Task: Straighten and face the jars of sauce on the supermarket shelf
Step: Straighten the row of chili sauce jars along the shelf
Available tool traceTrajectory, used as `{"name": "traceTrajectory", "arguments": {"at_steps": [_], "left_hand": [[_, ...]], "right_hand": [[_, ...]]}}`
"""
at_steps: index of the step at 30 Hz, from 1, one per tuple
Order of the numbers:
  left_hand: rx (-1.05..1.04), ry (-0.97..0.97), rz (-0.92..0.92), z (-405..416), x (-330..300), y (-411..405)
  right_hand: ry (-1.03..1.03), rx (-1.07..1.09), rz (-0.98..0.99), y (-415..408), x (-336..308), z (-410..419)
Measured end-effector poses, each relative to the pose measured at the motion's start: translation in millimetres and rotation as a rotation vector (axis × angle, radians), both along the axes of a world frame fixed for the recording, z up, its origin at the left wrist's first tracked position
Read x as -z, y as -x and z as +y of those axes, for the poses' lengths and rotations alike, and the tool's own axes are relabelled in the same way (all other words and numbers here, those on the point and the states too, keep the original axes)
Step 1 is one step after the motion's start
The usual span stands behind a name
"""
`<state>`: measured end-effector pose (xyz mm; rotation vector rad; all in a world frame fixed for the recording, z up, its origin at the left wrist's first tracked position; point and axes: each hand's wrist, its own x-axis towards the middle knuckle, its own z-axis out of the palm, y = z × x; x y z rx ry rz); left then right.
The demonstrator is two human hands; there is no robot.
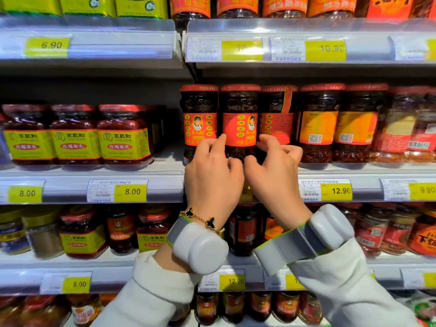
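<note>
Sitting mid-frame, one jar (239,123) is held by both hands (213,175) (274,175), its picture half turned, with more jars (318,123) left backwards.

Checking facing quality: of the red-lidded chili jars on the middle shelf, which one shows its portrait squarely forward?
The leftmost chili jar, beside the left hand: its portrait sits centred. The second jar has it off to the right.

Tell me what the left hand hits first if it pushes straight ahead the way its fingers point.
Most likely the middle red-label jar: the left hand already has its fingertips at that jar's lower label, pointing up and into the shelf. Depth is hard to judge; it may also brush the jar at the row's left end.
</note>
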<state>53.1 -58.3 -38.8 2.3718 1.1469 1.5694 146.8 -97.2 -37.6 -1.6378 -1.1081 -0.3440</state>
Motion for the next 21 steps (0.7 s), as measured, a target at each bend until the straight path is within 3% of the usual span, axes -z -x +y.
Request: {"name": "traceTrajectory", "arguments": {"at_steps": [9,21], "left_hand": [[-0.06,0.11,-0.01,-3.8,-2.0,-4.6],[-0.059,0.089,-0.028,-6.1,-6.0,-4.5]], "right_hand": [[-0.037,-0.067,0.029,-3.6,1.9,-4.0],[0.001,-0.125,0.001,-7.1,0.9,-4.2]]}}
